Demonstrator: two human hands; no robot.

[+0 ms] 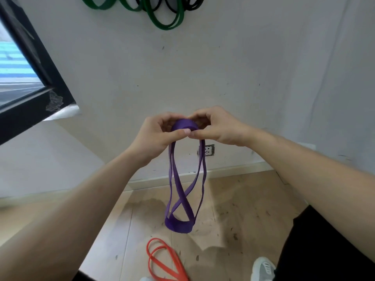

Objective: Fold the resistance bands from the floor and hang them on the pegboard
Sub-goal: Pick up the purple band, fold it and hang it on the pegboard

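A purple resistance band (pixel 180 191) hangs doubled in front of me, its loops crossing once and ending just above the floor. My left hand (pixel 156 134) and my right hand (pixel 217 126) meet at its top fold, both pinching the band between thumb and fingers. An orange resistance band (pixel 162 260) lies coiled on the wooden floor below. At the top of the wall, green bands (pixel 160 15) and black bands (pixel 190 5) hang; what they hang from is cut off by the frame edge.
A black-framed window (pixel 38 78) juts in at the left. A wall socket (pixel 209 150) sits low on the white wall behind the purple band. My white shoe (pixel 263 268) stands on the dusty floor at the lower right.
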